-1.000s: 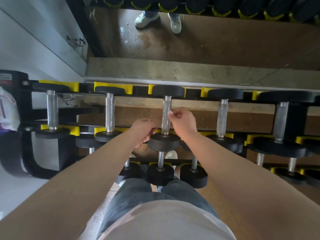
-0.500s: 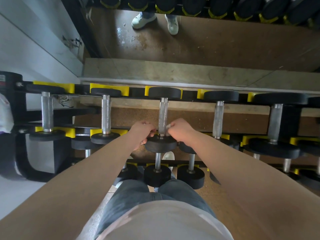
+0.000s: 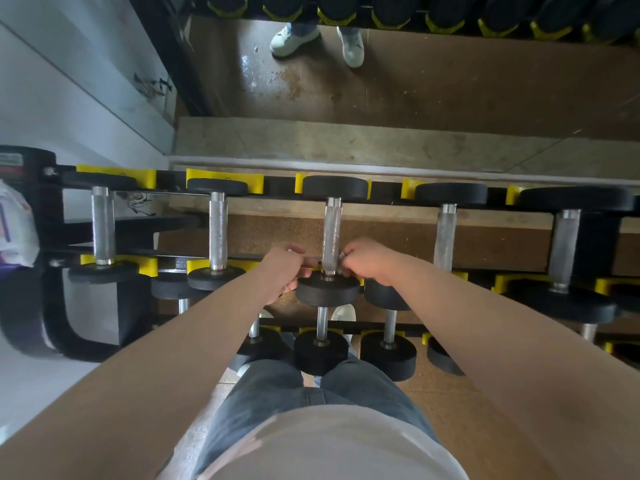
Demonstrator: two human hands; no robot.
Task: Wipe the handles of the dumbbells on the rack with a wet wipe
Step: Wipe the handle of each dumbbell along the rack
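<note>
Several black dumbbells with knurled steel handles lie across a black rack with yellow cradles [image 3: 114, 173]. Both my hands are at the near end of the middle dumbbell's handle [image 3: 331, 230]. My right hand [image 3: 369, 259] pinches a small white wet wipe [image 3: 343, 257] against the handle's right side, just above the near weight head [image 3: 327, 289]. On the handle's left side, my left hand [image 3: 285, 266] has its fingers curled at that same weight head and grips the dumbbell there. Most of the wipe is hidden in my fingers.
Neighbouring handles stand to the left [image 3: 218, 232] and to the right [image 3: 445, 237]. A lower row of smaller dumbbells [image 3: 320, 351] sits close to my legs. A white packet [image 3: 14, 230] lies at the rack's left end. A mirror [image 3: 415, 81] rises behind the rack.
My right hand has slid the wipe down the middle handle, from about its middle to its near end. My left hand has stayed by the near weight head.
</note>
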